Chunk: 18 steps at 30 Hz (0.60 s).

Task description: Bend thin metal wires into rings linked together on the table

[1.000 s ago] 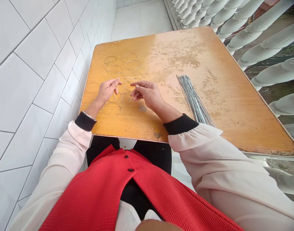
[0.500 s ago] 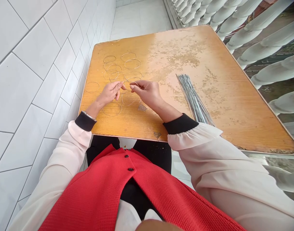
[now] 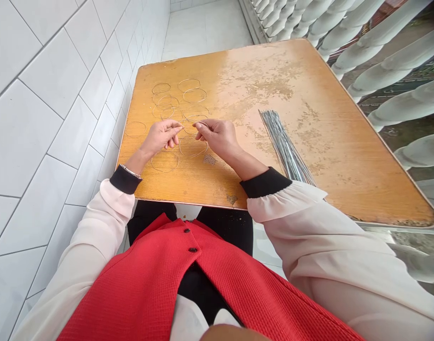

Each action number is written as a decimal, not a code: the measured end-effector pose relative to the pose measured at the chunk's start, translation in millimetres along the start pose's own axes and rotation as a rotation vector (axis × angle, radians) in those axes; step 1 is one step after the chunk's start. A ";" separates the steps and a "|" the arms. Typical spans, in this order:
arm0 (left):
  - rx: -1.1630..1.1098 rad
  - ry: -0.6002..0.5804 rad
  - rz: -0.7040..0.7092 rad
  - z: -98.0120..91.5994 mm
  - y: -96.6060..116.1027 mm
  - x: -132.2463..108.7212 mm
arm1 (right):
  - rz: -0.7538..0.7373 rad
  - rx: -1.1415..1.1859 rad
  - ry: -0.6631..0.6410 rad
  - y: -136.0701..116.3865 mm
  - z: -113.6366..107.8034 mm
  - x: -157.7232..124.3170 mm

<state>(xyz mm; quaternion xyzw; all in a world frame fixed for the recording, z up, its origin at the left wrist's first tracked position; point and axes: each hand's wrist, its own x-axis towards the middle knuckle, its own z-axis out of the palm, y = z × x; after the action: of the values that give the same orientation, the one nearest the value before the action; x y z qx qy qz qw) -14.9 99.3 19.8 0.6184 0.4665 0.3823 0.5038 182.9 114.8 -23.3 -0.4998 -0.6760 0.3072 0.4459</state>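
My left hand and my right hand face each other above the near left of the table, fingertips a short gap apart. Both are closed in a pinch on a thin wire, which bends in a loop between them; its fine ends are hard to follow. Under and around my hands lie several thin wire rings. One ring lies just below my left hand, and another is off to its left.
A bundle of straight metal wires lies right of my right hand. The worn wooden table has peeled patches. White tiled wall runs close on the left, and a white balustrade stands along the right.
My left fingers have closed into a tighter pinch at the wire, and the left hand has turned slightly. My right hand has stayed nearly in place.
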 end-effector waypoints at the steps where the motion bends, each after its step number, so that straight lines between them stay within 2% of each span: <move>1: 0.004 -0.004 -0.005 0.6 -0.6 0.0 | -0.028 -0.010 0.006 -1.2 0.1 -0.7; 6: 0.039 -0.030 -0.011 5.1 -5.3 0.2 | -0.098 -0.014 0.008 -11.3 1.0 -5.5; 11: 0.051 -0.090 0.007 9.4 -6.2 -1.4 | -0.007 0.105 0.023 -15.4 3.1 -4.8; 18: 0.051 -0.068 -0.003 12.5 -10.6 1.0 | 0.078 0.284 -0.018 -16.0 4.2 -2.0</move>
<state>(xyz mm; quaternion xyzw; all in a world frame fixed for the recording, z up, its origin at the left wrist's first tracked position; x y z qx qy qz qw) -4.8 97.6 6.9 0.6429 0.4598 0.3483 0.5040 172.9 108.1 -11.8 -0.4547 -0.6098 0.4214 0.4937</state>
